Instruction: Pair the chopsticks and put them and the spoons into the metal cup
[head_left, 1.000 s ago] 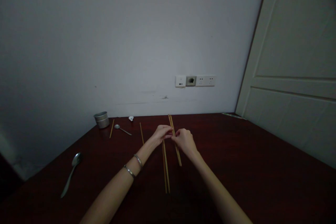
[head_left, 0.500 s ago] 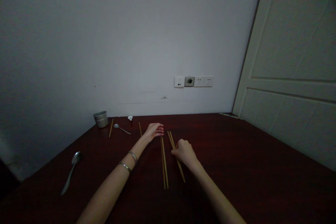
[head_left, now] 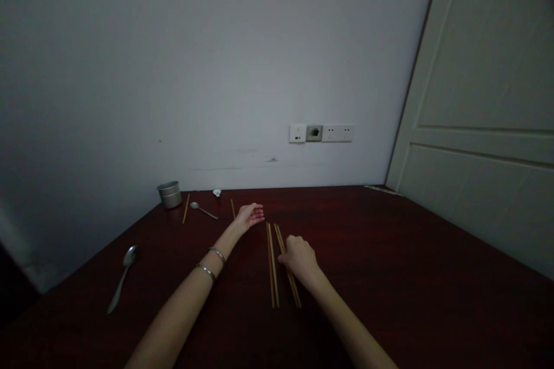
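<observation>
My right hand (head_left: 299, 256) is closed on a pair of chopsticks (head_left: 294, 290), which lie nearly along the table, slightly slanted. Just left of them a second pair of chopsticks (head_left: 272, 265) rests side by side on the dark red table (head_left: 367, 277). My left hand (head_left: 251, 216), with two bracelets on its wrist, hovers near the far ends of that second pair. Its fingers are loosely curved and hold nothing. Behind the left forearm another chopstick (head_left: 232, 207) shows only in part.
At the far left stand a metal cup (head_left: 170, 195), a single chopstick (head_left: 186, 209) and a small spoon (head_left: 203, 210). A small white object (head_left: 217, 192) lies by the wall. Nearer is a large spoon (head_left: 123, 278). Wall sockets (head_left: 337, 133) and a pale door (head_left: 476, 144) border the table.
My right hand has moved slightly toward me and left with its chopsticks, now closer to the second pair. My left hand has drawn back a little to the left.
</observation>
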A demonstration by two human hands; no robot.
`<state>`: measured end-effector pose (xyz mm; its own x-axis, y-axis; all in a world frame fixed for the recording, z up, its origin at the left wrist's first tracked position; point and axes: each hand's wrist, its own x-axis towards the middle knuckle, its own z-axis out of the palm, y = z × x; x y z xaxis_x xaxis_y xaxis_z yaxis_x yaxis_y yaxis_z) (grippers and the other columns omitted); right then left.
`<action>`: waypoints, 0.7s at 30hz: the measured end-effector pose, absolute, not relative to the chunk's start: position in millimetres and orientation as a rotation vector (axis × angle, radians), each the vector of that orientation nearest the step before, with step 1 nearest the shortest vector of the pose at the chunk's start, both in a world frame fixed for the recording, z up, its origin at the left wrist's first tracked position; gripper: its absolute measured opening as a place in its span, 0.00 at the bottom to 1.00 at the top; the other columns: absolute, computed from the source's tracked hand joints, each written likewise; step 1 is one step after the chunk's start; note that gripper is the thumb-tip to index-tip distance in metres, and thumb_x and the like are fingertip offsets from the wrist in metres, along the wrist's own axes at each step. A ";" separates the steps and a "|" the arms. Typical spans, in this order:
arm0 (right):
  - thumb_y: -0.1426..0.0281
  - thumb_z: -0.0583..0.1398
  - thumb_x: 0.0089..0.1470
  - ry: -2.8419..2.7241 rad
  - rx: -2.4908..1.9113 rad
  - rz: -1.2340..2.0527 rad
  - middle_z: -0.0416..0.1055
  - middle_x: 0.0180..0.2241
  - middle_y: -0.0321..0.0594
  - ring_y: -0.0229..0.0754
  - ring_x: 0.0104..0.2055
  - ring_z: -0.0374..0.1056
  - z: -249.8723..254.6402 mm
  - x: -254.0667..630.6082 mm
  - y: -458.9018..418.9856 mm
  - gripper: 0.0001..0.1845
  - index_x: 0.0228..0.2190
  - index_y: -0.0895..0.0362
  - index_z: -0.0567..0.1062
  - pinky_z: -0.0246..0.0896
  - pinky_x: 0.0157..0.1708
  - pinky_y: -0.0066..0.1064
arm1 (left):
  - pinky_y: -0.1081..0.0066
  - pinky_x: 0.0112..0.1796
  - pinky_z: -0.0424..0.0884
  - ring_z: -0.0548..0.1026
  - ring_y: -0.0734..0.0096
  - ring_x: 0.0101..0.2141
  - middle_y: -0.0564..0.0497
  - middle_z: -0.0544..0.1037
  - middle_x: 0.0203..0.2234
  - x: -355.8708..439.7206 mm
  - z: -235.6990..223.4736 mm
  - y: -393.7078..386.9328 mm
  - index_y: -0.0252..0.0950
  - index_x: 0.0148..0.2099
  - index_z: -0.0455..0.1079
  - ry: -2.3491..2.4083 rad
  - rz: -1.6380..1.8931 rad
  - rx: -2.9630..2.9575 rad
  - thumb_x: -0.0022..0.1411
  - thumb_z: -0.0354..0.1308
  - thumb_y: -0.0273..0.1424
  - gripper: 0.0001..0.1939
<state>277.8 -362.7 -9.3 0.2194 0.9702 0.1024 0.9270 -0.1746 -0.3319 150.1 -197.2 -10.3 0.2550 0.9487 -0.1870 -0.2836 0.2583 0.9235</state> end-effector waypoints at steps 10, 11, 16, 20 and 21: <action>0.72 0.58 0.39 -1.789 -2.178 0.210 0.72 0.34 0.50 0.51 0.37 0.70 -7.9 276.7 -366.3 0.12 0.31 0.60 0.72 0.62 0.29 0.33 | 0.71 0.26 0.72 0.70 0.76 0.19 0.50 0.70 0.16 148.0 -15.2 -197.6 0.27 0.29 0.67 0.912 1.011 0.904 0.53 0.52 0.21 0.04; 0.72 0.58 0.40 -1.789 -2.178 0.211 0.72 0.34 0.50 0.51 0.37 0.70 -8.0 276.4 -366.2 0.12 0.31 0.60 0.72 0.62 0.29 0.33 | 0.71 0.26 0.72 0.70 0.76 0.18 0.50 0.70 0.16 147.9 -15.1 -197.9 0.27 0.28 0.67 0.914 1.009 0.904 0.53 0.52 0.20 0.04; 0.72 0.57 0.41 -1.778 -2.181 0.203 0.72 0.34 0.50 0.51 0.37 0.70 -9.6 276.1 -365.2 0.12 0.32 0.60 0.73 0.61 0.30 0.34 | 0.71 0.25 0.71 0.70 0.76 0.17 0.51 0.70 0.15 147.4 -16.3 -197.4 0.27 0.28 0.66 0.930 0.989 0.907 0.53 0.51 0.19 0.04; 0.71 0.57 0.41 -1.783 -2.155 0.221 0.72 0.34 0.50 0.52 0.36 0.70 -11.1 277.5 -364.6 0.12 0.32 0.60 0.73 0.61 0.29 0.33 | 0.71 0.25 0.71 0.70 0.76 0.17 0.51 0.70 0.15 146.5 -19.6 -195.3 0.28 0.28 0.67 0.927 0.977 0.914 0.53 0.51 0.20 0.04; 0.71 0.57 0.41 -1.783 -2.152 0.226 0.72 0.33 0.50 0.52 0.36 0.70 -11.1 277.6 -364.4 0.11 0.31 0.60 0.73 0.61 0.28 0.33 | 0.71 0.25 0.72 0.70 0.76 0.17 0.51 0.70 0.15 146.4 -20.4 -194.7 0.28 0.28 0.67 0.927 0.976 0.916 0.52 0.51 0.20 0.04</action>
<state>277.6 -364.4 -11.1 0.2017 0.9753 0.0904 0.9217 -0.1578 -0.3542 146.4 -194.7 -20.4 0.2774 0.9370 -0.2123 -0.2598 0.2859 0.9224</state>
